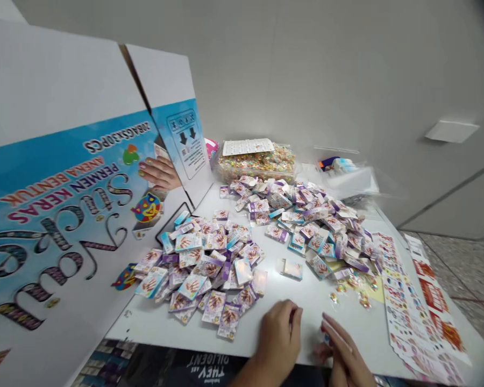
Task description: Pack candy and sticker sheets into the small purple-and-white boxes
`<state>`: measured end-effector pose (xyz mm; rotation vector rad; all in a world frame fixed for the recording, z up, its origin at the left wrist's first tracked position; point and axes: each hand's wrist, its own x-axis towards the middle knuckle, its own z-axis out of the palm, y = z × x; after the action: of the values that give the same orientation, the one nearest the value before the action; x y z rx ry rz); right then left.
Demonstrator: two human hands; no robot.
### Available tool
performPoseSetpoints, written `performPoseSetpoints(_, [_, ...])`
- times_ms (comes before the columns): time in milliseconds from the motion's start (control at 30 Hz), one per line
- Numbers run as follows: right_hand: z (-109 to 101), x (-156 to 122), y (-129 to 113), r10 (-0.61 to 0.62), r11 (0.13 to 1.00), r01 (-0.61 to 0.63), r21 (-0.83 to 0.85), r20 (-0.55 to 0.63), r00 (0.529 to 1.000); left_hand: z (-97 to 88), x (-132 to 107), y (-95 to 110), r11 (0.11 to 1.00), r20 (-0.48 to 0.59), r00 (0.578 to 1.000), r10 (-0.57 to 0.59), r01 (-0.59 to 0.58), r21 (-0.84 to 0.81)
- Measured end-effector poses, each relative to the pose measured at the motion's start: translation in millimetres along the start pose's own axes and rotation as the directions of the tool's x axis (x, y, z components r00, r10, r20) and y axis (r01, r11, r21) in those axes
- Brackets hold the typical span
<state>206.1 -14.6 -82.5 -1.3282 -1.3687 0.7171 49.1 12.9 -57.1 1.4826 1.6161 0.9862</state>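
Observation:
My left hand [280,333] is at the table's front edge, its fingers curled in and closed. Whatever it may hold is hidden. Just to the right, my right hand [342,346] has its fingers pressed together around something small and pale with a bluish spot, too blurred to name. The hands are apart. Ahead of them lies a single small box [292,269], away from the piles. To the left is a heap of small purple and white printed boxes [213,263]. Several small clear candy packets [363,299] lie beyond my right hand.
Another heap of small boxes [318,215] spreads across the back. Behind it stands a clear tub [258,166] full of candy packets. A large printed carton [64,204] rises at the left. Sticker sheets [407,312] lie along the right edge, near a plastic bag [350,180].

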Motion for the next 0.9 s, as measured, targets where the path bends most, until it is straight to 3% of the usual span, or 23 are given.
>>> performPoseSetpoints(100, [-14, 19, 8, -0.148, 0.960, 0.122, -0.251, -0.088, 0.985, 1.9, 25, -1, 0.903, -0.067, 0.962, 0.265, -0.223, 0.367])
performPoseSetpoints(233, [-25, 44, 28, -0.275, 0.810, 0.195, -0.553, -0.065, 0.959, 12.5, 50, 3, 0.758, -0.031, 0.951, 0.309, -0.227, 0.611])
performPoseSetpoints(367, [-24, 60, 35, -0.387, 0.586, 0.335, -0.738, 0.108, 0.916, 16.0, 51, 3, 0.746, 0.017, 0.949, 0.316, -0.259, 0.614])
performPoseSetpoints(467, [-16, 68, 25, -0.319, 0.459, 0.313, -0.832, 0.174, 0.932, 12.4, 42, -1, 0.760, 0.080, 0.924, 0.374, -0.355, 0.544])
performPoseSetpoints(533, [-12, 73, 17, -0.267, 0.430, 0.285, -0.857, 0.181, 0.946, 9.6, 37, -4, 0.780, 0.112, 0.911, 0.396, -0.398, 0.482])
performPoseSetpoints(633, [-9, 79, 13, -0.247, 0.491, 0.263, -0.830, 0.156, 0.956, 7.3, 34, -8, 0.825, 0.093, 0.921, 0.378, -0.381, 0.417])
performPoseSetpoints(733, [-10, 84, 9, -0.243, 0.641, 0.213, -0.737, 0.068, 0.968, 7.5, 34, -12, 0.889, -0.048, 0.940, 0.339, -0.303, 0.342])
performPoseSetpoints(800, [-11, 86, 5, -0.175, 0.817, 0.144, -0.558, -0.003, 0.985, 8.1, 35, -14, 0.911, -0.093, 0.944, 0.317, -0.276, 0.306])
performPoseSetpoints(900, [-14, 85, -3, -0.004, 0.973, 0.009, -0.231, 0.022, 1.000, 8.4, 37, -13, 0.890, 0.011, 0.950, 0.312, -0.296, 0.346])
